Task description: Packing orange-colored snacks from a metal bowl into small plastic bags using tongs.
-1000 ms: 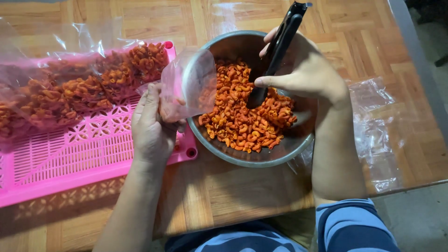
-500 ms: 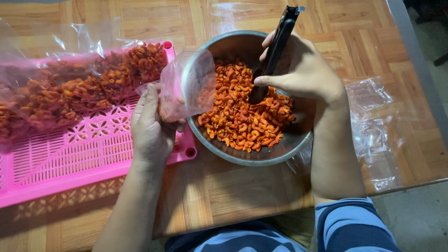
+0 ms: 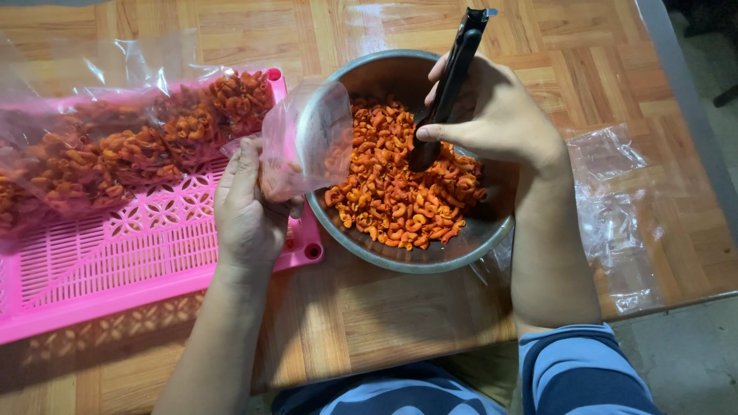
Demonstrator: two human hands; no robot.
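Observation:
A metal bowl on the wooden table holds a heap of orange-red curled snacks. My right hand grips a black scoop whose tip is pushed into the heap. My left hand holds a small clear plastic bag open beside the bowl's left rim. The bag's mouth faces the bowl, and a few snack pieces show inside it.
A pink perforated plastic tray lies at the left, carrying several filled clear bags of the same snacks. Loose clear plastic bags lie on the wooden table to the right of my right arm. The table's edge runs along the right.
The scoop's handle has tilted a little to the left and its tip has shifted slightly in the snacks. My left hand and the bag have barely moved.

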